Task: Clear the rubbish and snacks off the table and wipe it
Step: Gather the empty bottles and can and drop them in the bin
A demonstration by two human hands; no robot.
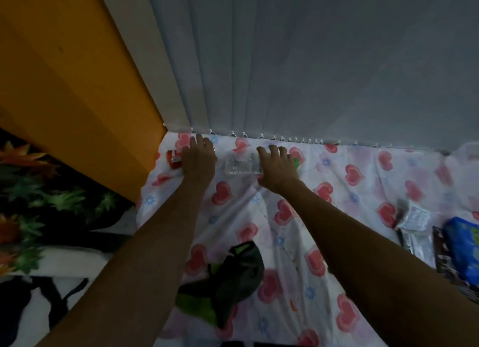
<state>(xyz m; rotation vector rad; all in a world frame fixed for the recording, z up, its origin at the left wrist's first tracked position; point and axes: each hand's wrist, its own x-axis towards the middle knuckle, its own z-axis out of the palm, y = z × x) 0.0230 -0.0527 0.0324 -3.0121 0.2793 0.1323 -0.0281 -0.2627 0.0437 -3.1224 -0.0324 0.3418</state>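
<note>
The table is covered by a white cloth with red hearts [337, 196]. At its far left a red can [173, 159] lies on its side, and my left hand [199, 157] lies over it with fingers spread. A clear plastic bottle [241, 164] with a green cap [296, 162] lies on its side at the far edge. My right hand [278, 169] rests over the bottle's cap end, fingers loosely spread across it. Whether either hand grips its object is hidden by the hand itself.
A dark green and black cloth [228, 282] lies bunched in the near middle. At the right lie silver wrappers [414, 219] and a blue snack packet [464, 248]. Grey vertical blinds [311, 74] hang behind the table; an orange panel [77, 87] stands at left.
</note>
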